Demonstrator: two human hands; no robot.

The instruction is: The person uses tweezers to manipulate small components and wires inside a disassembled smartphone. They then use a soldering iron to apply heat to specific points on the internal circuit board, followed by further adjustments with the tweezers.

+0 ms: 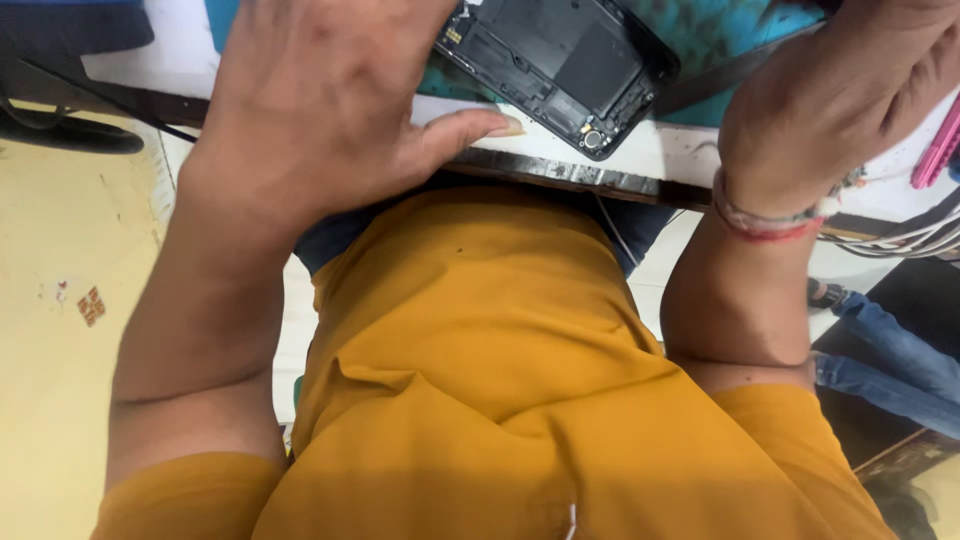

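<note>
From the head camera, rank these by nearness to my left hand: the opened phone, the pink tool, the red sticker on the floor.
1. Opened phone, just right of the left hand.
2. Red sticker, lower left on the floor.
3. Pink tool, far right edge.

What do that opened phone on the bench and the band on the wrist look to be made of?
Opened phone: seemingly matt black plastic with small metal parts, judging by dull dark panels and a shiny round piece. Wrist band: probably wound thread, red and pale strands, soft-looking.
</note>
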